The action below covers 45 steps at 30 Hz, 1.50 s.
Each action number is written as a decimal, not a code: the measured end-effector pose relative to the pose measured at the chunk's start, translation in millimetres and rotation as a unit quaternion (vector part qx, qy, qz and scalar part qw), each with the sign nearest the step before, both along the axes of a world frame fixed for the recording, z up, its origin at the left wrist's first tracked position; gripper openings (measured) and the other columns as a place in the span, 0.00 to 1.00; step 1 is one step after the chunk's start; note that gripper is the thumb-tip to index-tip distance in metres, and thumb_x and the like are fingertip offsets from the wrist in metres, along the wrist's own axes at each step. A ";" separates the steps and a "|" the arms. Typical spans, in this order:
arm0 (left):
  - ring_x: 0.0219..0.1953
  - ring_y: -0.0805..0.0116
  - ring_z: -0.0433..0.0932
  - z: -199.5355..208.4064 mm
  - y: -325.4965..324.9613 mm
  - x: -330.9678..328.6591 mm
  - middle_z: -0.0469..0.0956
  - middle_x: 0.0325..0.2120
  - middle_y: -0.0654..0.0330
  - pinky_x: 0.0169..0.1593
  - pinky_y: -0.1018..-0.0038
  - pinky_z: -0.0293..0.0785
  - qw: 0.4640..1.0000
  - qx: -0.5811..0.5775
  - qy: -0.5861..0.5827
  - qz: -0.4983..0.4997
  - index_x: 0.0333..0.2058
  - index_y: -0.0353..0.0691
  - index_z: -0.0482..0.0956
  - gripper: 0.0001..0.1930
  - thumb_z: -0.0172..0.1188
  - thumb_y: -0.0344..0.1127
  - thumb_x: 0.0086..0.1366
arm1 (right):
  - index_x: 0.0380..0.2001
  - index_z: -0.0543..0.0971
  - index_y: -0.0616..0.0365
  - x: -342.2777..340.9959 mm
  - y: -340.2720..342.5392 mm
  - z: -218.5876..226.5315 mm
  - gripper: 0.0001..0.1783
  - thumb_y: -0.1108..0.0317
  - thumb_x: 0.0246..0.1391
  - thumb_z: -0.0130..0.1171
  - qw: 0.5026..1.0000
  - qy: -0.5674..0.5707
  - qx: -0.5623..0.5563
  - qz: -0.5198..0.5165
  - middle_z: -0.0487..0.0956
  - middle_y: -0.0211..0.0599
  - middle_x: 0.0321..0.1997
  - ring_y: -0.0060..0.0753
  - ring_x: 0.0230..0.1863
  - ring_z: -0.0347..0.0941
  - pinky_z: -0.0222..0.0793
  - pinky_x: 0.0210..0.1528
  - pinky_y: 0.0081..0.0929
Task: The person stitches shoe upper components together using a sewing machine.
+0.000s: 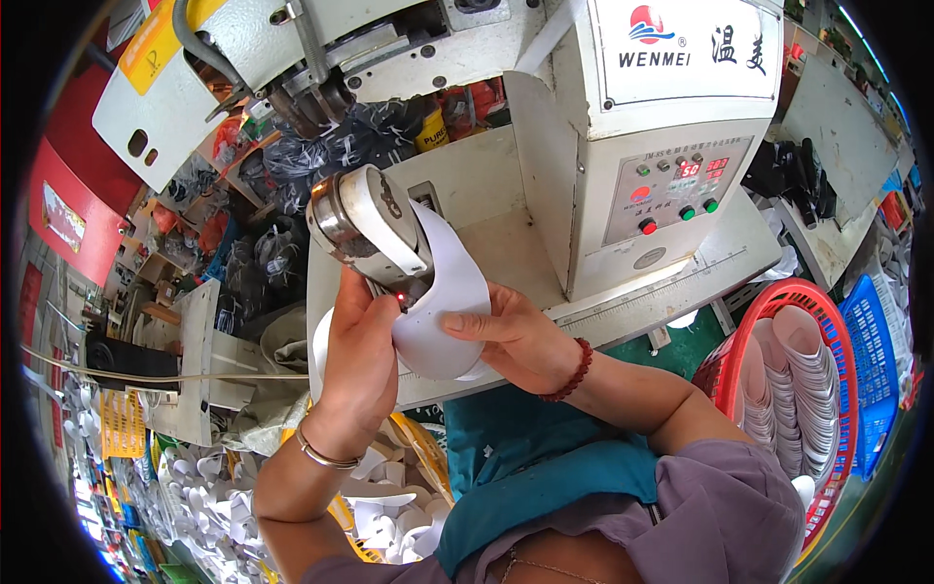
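Note:
A white, curved, shell-like piece (448, 292) is held up against the rounded end of a white machine's metal post (375, 219). My right hand (525, 336) grips its right side, the thumb lying flat on the outer face and the fingers behind it. At the piece's left edge, close below the post, my left hand (360, 346) is closed with thumb and fingers pinching it; the fingertips are partly hidden. A small red light spot shows near the left thumb. Above hangs the machine's upper head (311, 107) with its metal tool, apart from the piece.
The machine's control box (671, 185) with lit display and buttons stands at the right. A red basket (715, 365) holds stacks of white curved pieces, beside a blue crate (871, 360). Many loose white pieces (219, 506) lie at lower left. Black bags (292, 156) sit behind the machine.

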<state>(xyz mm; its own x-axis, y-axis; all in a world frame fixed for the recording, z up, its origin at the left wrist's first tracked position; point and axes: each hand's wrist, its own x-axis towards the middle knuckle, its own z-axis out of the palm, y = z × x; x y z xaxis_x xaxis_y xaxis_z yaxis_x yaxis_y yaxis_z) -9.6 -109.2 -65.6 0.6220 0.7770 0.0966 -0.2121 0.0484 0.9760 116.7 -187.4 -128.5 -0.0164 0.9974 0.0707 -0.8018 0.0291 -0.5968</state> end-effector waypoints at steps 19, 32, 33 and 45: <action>0.58 0.68 0.61 -1.3 -5.8 -1.4 0.61 0.56 0.59 0.62 0.68 0.54 1.000 0.006 -0.004 -0.017 0.60 0.40 0.53 0.28 0.40 0.24 0.59 | 0.48 0.69 0.61 4.0 6.1 -9.4 0.21 0.71 0.50 0.60 0.998 -0.048 0.034 -0.025 0.76 0.33 0.43 0.23 0.45 0.72 0.67 0.50 0.25; 0.49 0.71 0.68 23.9 6.0 1.1 0.71 0.46 0.60 0.55 0.73 0.60 0.998 -0.031 0.042 0.026 0.51 0.35 0.65 0.26 0.46 0.20 0.49 | 0.50 0.68 0.62 5.9 2.4 14.6 0.24 0.71 0.49 0.61 0.999 0.012 0.031 -0.033 0.75 0.34 0.45 0.26 0.46 0.72 0.66 0.51 0.27; 0.49 0.71 0.68 23.4 6.2 0.6 0.71 0.46 0.60 0.55 0.73 0.60 0.998 -0.031 0.041 0.026 0.51 0.35 0.65 0.26 0.46 0.20 0.49 | 0.50 0.67 0.61 5.1 2.7 15.1 0.25 0.71 0.49 0.61 1.000 0.020 0.016 -0.015 0.75 0.34 0.45 0.26 0.47 0.71 0.66 0.51 0.27; 0.51 0.68 0.67 13.5 10.2 -0.9 0.71 0.48 0.60 0.58 0.70 0.57 1.000 -0.014 0.006 0.007 0.52 0.37 0.65 0.25 0.52 0.27 0.51 | 0.52 0.66 0.63 11.0 0.2 15.0 0.24 0.66 0.54 0.56 0.999 0.027 0.002 0.035 0.73 0.36 0.49 0.28 0.50 0.70 0.64 0.53 0.32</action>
<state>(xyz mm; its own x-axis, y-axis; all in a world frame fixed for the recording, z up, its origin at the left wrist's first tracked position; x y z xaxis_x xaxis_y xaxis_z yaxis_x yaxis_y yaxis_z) -10.6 -99.0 -52.1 0.6114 0.7884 0.0678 -0.2022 0.0727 0.9766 127.7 -187.1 -113.5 -0.0814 0.9937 0.0774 -0.8334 -0.0253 -0.5522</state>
